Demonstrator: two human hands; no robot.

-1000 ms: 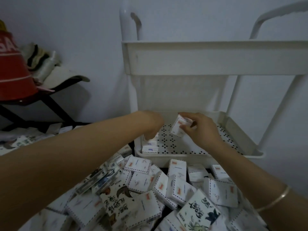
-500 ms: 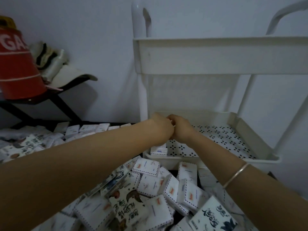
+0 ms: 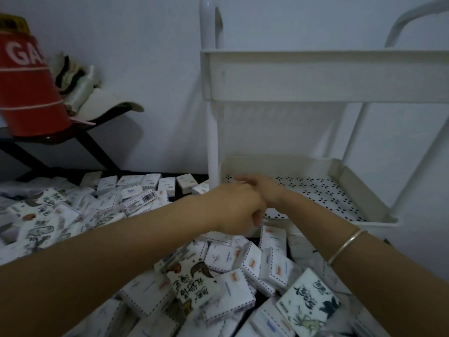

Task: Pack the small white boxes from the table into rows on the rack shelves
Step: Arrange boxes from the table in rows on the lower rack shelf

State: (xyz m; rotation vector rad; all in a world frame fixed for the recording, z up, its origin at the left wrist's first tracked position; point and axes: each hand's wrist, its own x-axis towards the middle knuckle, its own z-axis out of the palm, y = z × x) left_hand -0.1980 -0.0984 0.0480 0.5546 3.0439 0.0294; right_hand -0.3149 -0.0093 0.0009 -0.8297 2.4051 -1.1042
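The white rack [image 3: 211, 132] stood at the far right of the counter [image 3: 202, 177]. Its lower shelf [image 3: 364, 190] lay open toward the person, and its dotted floor showed bare to the right and back. The small white boxes [image 3: 274, 266] lay in a loose heap on the counter, in front of the shelf's near rim and off to its left, tilted every way with no shared long axis.

Both grips met at the shelf's near-left corner. The left grip [image 3: 237, 211] hung over the front rim with its fingers curled under; whether they held a box could not be told. The right grip [image 3: 263, 190] reached just past it, over the shelf floor. It was blurred, so I could not tell if it was pinching anything. Any row started in that corner was hidden behind the two grips.

The relation that counted was that the heap lay below and nearer the person than either grip. The left grip looked the closer to it, so the next box probably called for a draw back and down, then a return to the bare floor on the right.
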